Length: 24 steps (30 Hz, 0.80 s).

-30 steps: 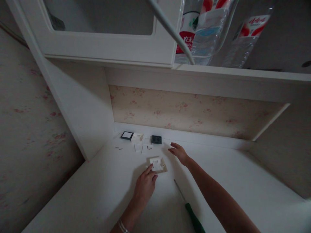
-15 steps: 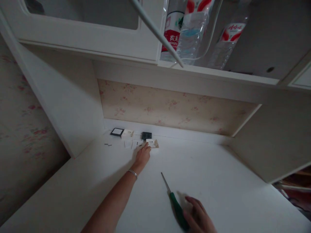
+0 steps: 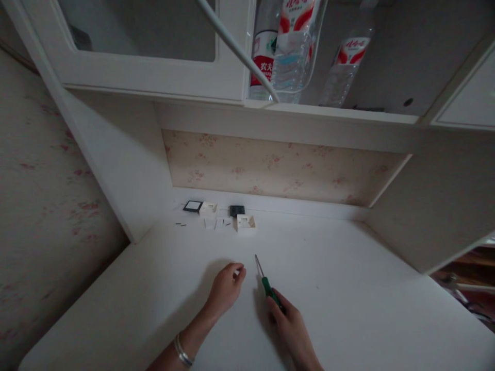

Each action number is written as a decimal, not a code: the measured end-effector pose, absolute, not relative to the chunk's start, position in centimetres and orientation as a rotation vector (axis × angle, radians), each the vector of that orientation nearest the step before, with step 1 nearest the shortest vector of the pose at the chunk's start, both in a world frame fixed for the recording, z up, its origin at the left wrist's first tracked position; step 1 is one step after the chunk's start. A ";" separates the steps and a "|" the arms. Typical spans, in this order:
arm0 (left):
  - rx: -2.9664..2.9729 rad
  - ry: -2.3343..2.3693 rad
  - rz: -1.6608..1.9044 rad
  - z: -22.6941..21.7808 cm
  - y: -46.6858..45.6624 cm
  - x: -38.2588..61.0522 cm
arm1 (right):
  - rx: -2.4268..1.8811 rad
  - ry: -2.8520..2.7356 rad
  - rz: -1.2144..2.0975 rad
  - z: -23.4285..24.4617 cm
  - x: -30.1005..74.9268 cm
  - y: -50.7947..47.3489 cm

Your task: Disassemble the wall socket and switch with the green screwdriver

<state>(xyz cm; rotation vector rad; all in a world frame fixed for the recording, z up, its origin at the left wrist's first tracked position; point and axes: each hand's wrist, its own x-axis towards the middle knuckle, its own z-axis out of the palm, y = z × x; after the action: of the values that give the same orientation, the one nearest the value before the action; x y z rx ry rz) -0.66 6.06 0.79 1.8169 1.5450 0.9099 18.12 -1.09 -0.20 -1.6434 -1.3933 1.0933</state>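
My right hand [image 3: 288, 322] is closed round the green handle of a screwdriver [image 3: 265, 281], whose metal shaft points away from me over the white desk [image 3: 348, 288]. My left hand [image 3: 226, 286] rests on the desk just left of the shaft, fingers curled with a small white piece pinched at the fingertips that I cannot make out. Far back by the wall lie several small parts: a white box-shaped part [image 3: 246, 223], a dark square part [image 3: 236, 210], another white part [image 3: 209, 208] and a black-framed plate [image 3: 192, 206].
A white side panel [image 3: 124, 165] closes the desk on the left. A shelf above holds plastic water bottles [image 3: 294, 46] beside a glass-fronted cabinet door [image 3: 147, 46]. Two tiny dark screws [image 3: 180, 224] lie near the back left. Floral wallpaper backs the desk.
My left hand has drawn back from the parts at the wall to the middle of the desk. My right hand has closed on the screwdriver and shifted it forward and left.
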 end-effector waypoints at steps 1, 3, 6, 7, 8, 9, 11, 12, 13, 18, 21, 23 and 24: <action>1.732 1.500 0.880 0.6 4.6 -0.8 | -1.589 -1.375 1.156 0.0 17.0 -1.1; 1.586 1.412 0.861 0.4 2.1 -1.0 | -1.445 -1.395 1.241 0.9 14.5 -1.4; 1.428 1.402 0.985 0.5 -0.3 -1.5 | -1.090 -1.577 1.277 2.8 11.7 -2.6; 1.393 1.423 1.035 0.6 -0.7 -2.0 | -1.018 -1.670 1.264 3.5 11.2 -3.0; 1.370 1.447 1.064 0.6 -1.1 -2.7 | -0.978 -1.749 1.266 4.1 11.0 -3.5; 1.362 1.468 1.071 0.7 -1.3 -3.6 | -0.973 -1.806 1.274 4.4 11.1 -3.9; 1.406 1.553 1.033 1.0 -1.4 -6.2 | -1.047 -1.850 1.278 4.4 12.2 -4.5; 1.458 1.645 1.027 1.1 -1.3 -7.8 | -1.114 -1.842 1.252 4.0 13.1 -4.8; 1.553 1.759 1.045 1.2 -1.2 -9.7 | -1.193 -1.822 1.192 3.4 14.2 -5.0; 1.912 2.388 0.787 1.4 -0.7 -19.4 | -1.563 -1.643 0.762 -0.6 21.4 -6.6; 1.955 2.551 0.547 0.9 -1.0 -23.3 | -1.619 -1.603 0.627 -1.9 25.0 -7.6; 1.987 2.579 0.447 0.4 -1.4 -24.7 | -1.673 -1.578 0.555 -2.2 26.3 -8.0; 1.995 2.596 0.405 0.2 -1.5 -25.0 | -1.702 -1.568 0.532 -2.2 26.6 -8.1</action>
<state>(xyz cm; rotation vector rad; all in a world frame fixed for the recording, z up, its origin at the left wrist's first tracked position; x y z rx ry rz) -25.02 -1.53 0.22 1.9953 2.5961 0.4047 26.58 -8.12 -2.17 -1.7021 -1.5685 0.5318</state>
